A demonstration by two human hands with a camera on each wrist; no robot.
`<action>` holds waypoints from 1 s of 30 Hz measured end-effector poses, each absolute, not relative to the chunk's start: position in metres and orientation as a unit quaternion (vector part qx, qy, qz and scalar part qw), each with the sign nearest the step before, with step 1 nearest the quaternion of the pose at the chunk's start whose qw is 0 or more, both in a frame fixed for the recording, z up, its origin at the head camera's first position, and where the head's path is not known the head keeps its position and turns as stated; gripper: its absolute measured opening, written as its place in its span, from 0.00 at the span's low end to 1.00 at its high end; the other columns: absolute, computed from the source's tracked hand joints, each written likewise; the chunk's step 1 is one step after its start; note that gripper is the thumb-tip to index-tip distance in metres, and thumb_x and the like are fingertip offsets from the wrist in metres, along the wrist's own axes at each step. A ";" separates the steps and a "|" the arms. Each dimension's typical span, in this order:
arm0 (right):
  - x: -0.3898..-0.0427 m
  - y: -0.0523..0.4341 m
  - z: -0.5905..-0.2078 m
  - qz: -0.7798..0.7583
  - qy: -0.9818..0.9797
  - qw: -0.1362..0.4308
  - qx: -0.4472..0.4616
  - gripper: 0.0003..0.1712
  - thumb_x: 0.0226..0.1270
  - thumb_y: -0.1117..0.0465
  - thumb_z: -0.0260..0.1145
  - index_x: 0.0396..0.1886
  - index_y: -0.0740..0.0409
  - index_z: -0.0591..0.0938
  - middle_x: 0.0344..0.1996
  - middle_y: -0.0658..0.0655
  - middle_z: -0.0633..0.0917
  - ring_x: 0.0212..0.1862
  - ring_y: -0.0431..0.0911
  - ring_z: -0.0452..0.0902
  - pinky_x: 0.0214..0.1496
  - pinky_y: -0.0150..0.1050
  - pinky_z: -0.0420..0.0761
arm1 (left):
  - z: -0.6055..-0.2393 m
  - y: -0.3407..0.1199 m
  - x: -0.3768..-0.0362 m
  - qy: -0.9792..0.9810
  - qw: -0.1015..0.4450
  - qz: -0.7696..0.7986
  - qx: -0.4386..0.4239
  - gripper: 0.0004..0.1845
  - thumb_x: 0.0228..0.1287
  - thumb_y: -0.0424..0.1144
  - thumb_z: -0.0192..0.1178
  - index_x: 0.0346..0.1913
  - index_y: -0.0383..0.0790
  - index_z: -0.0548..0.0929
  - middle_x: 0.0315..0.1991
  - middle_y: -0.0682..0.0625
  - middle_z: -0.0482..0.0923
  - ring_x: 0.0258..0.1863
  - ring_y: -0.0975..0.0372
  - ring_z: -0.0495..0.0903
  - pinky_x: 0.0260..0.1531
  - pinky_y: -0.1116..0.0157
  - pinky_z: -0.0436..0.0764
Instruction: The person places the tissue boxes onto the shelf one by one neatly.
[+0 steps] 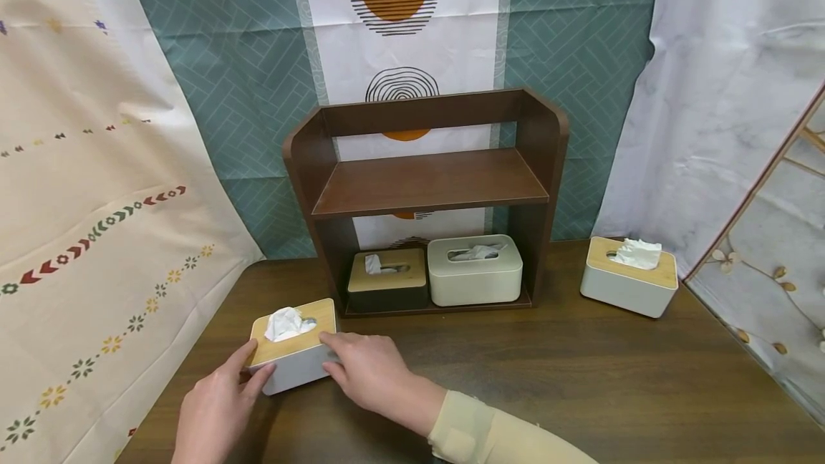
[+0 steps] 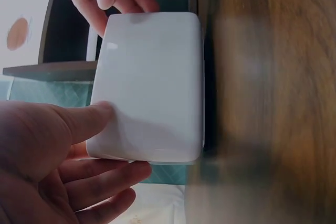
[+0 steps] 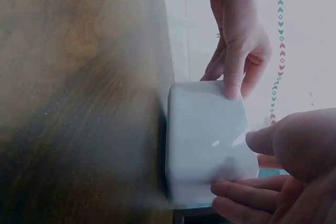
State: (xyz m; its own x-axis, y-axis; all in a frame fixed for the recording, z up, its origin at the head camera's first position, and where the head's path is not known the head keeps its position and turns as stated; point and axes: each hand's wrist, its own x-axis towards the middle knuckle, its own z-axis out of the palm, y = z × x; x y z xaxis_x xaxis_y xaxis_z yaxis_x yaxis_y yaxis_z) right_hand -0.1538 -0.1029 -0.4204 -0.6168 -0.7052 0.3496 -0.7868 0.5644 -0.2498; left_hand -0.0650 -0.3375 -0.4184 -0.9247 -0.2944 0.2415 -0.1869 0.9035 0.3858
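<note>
A light grey tissue box [image 1: 298, 369] with a bamboo-coloured lid stands at the left of the table, in front of the shelf's left end. White tissue [image 1: 283, 324] pokes out of its oval slot. My left hand [image 1: 215, 399] grips the box's left end, thumb on the front face and fingers round the side. At the other end my right hand [image 1: 377, 371] holds it, thumb low at the front and a finger at the lid's edge. The box's smooth front wall [image 2: 149, 82] fills the middle of the left wrist view.
A brown two-tier shelf [image 1: 432, 181] stands at the back. On its lower level sit a dark tissue box with a wooden lid [image 1: 387, 296] and a cream tissue box [image 1: 477, 285], side by side. Another grey, wood-lidded tissue box [image 1: 625, 288] is at the far right, beside the curtain.
</note>
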 end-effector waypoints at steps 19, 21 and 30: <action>-0.151 -0.068 -0.407 0.278 -0.856 0.233 0.368 0.17 0.72 0.53 0.81 0.59 0.37 0.94 0.47 0.42 0.95 0.43 0.34 0.92 0.34 0.28 0.80 | -0.398 -0.297 -0.053 -0.947 0.222 -0.198 0.123 0.33 0.73 0.49 0.76 0.72 0.35 0.83 0.44 0.37 0.93 0.45 0.38 0.91 0.39 0.40 0.82; -0.150 -0.064 -0.404 0.286 -0.851 0.244 0.365 0.17 0.71 0.53 0.82 0.58 0.38 0.95 0.46 0.42 0.95 0.43 0.34 0.92 0.34 0.26 0.79 | -0.396 -0.293 -0.051 -0.944 0.238 -0.197 0.117 0.32 0.72 0.49 0.77 0.71 0.36 0.84 0.43 0.38 0.93 0.43 0.38 0.91 0.38 0.39 0.82; -0.147 -0.049 -0.391 0.311 -0.809 0.343 0.362 0.15 0.63 0.53 0.87 0.50 0.41 0.97 0.41 0.43 0.95 0.39 0.35 0.93 0.31 0.30 0.84 | -0.382 -0.279 -0.049 -0.927 0.328 -0.171 0.064 0.30 0.64 0.46 0.82 0.65 0.37 0.88 0.36 0.43 0.93 0.33 0.44 0.91 0.26 0.46 0.79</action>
State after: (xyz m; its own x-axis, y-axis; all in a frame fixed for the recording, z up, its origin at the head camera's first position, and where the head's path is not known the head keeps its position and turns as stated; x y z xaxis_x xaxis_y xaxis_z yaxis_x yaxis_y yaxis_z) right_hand -0.1472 -0.0488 -0.3908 -0.5024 -0.3727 0.7802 -0.7992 0.5445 -0.2545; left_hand -0.0485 -0.2786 -0.3817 -0.7764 -0.2298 0.5868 -0.0058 0.9338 0.3579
